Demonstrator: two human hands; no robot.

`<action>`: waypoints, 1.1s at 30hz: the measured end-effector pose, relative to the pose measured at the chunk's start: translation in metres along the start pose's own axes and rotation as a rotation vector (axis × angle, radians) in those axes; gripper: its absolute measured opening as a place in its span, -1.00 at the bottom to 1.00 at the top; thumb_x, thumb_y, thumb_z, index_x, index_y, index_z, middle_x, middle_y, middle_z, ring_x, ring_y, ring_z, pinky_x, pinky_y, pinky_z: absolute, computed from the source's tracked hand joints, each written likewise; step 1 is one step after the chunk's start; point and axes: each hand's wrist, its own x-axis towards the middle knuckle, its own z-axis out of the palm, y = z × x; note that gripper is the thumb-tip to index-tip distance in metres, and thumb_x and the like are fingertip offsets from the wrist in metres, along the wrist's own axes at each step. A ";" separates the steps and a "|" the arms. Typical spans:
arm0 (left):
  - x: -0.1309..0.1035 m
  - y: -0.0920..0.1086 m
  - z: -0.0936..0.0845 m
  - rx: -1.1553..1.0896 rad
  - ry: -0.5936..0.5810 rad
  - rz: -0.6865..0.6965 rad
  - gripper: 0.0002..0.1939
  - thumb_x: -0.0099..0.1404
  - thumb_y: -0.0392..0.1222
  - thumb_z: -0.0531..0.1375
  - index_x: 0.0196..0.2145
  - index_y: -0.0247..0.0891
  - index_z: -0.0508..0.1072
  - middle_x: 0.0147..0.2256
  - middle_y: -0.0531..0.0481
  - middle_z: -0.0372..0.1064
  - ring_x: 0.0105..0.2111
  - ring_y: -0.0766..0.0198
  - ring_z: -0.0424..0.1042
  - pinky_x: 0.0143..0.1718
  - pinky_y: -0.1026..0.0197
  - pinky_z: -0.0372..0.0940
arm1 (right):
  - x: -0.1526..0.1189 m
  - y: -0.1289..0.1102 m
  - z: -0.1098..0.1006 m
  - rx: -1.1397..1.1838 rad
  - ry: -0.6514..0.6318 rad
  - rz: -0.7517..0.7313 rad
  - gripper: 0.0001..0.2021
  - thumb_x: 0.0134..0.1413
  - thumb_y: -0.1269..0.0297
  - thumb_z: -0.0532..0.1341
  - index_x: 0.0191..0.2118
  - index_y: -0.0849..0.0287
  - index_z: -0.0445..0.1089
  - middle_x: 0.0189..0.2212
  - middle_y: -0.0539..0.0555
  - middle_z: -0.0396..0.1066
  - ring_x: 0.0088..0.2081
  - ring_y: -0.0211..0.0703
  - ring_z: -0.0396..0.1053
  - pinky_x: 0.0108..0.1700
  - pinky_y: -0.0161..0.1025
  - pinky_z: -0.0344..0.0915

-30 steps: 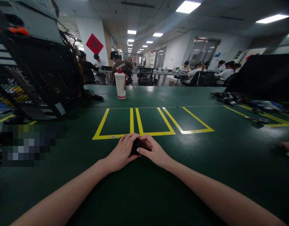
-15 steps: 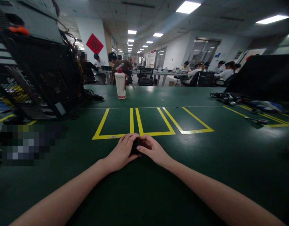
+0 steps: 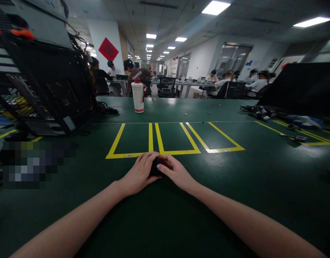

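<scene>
A small black object [image 3: 155,167] sits between my two hands, just in front of the yellow tape lines on the green table [image 3: 165,222]. My left hand [image 3: 141,171] is wrapped round its left side, thumb low and fingers over the top. From the right, my right hand [image 3: 176,171] closes on it with the thumb against its near face and the fingers curled behind. Most of the object is covered by my fingers, so I cannot make out its kind.
Yellow tape [image 3: 178,152] marks several open-ended boxes beyond my hands. Behind them stands a white tumbler [image 3: 138,97] with a red lid. An opened black computer case [image 3: 60,86] leans at the left. Cables and tools [image 3: 261,112] lie at the right beside a dark panel [image 3: 301,89].
Hardly anything differs. Slightly more of the black object shows between my hands; both hands keep their place and hold.
</scene>
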 end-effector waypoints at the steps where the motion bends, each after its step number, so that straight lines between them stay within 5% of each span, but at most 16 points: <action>1: 0.000 0.000 0.000 0.001 0.001 0.002 -0.36 0.16 -0.22 0.15 0.09 -0.15 -0.12 0.04 -0.13 0.02 0.06 0.03 0.07 0.02 -0.13 0.10 | 0.000 0.000 0.000 0.007 -0.014 -0.006 -0.78 0.03 0.26 0.11 -0.16 0.14 0.20 -0.19 0.04 0.28 -0.11 -0.18 0.27 -0.04 -0.12 0.24; 16: 0.001 0.000 0.000 0.020 0.012 0.025 -0.36 0.14 -0.23 0.17 0.08 -0.19 -0.10 0.03 -0.14 0.05 0.05 0.08 0.08 0.05 -0.08 0.07 | 0.001 -0.004 0.000 0.051 -0.009 -0.035 -0.81 0.01 0.27 0.13 -0.20 0.12 0.19 -0.22 0.02 0.27 -0.15 -0.18 0.29 -0.11 -0.14 0.29; 28: 0.000 -0.001 -0.001 0.021 -0.008 0.012 -0.36 0.15 -0.25 0.15 0.09 -0.17 -0.13 0.05 -0.15 0.02 0.05 0.05 0.07 0.03 -0.12 0.08 | 0.001 0.003 -0.004 0.068 -0.055 -0.058 -0.71 -0.09 0.34 0.22 -0.19 0.11 0.17 -0.15 0.01 0.23 -0.06 -0.17 0.26 0.03 -0.06 0.18; 33: 0.000 0.000 -0.002 0.010 -0.006 0.009 -0.37 0.16 -0.22 0.14 0.09 -0.14 -0.12 0.05 -0.13 0.03 0.06 0.04 0.07 0.03 -0.13 0.07 | 0.000 0.001 -0.001 0.121 -0.050 -0.025 -0.77 -0.03 0.29 0.17 -0.21 0.10 0.17 -0.22 0.00 0.26 -0.13 -0.17 0.30 -0.09 -0.10 0.30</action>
